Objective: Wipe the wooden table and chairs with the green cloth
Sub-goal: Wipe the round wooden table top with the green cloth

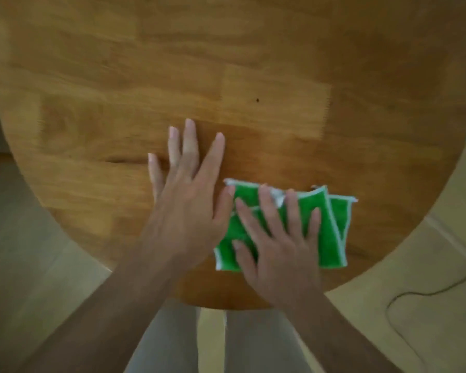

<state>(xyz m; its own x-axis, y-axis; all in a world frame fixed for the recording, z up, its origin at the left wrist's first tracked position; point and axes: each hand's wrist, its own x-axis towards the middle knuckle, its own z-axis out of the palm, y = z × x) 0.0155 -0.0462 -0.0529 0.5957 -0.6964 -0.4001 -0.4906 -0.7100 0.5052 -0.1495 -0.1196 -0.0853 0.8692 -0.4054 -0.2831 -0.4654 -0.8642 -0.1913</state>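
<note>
— Two hands on the round, honey-coloured wooden table [253,76], and only one of them working. Which has the cloth?

— The right hand [277,238]. It lies flat on the folded green cloth with white edging [320,230], fingers spread and nearly straight, pressing down rather than gripping. The cloth sits on the near part of the tabletop, a little right of centre and close to the near edge.

— And the left hand [183,189]?

— Flat on bare wood just beside the cloth, fingers straight and fanned out, holding nothing. Its thumb touches or nearly touches the cloth's left edge; the blur makes it hard to say which.

— So which step is this?

— Wiping the tabletop, I'd judge. No chair shows clearly in view, so that part looks to be still ahead.

— What does the next stroke need?

— Steady downward pressure through the right palm while sliding the cloth across the wood, probably out toward the far side, where a small dark speck [258,100] sits. The left hand likely needs to brace or get out of the cloth's path. A dark cable [414,293] trails on the pale floor to the right, worth minding when moving round.
</note>
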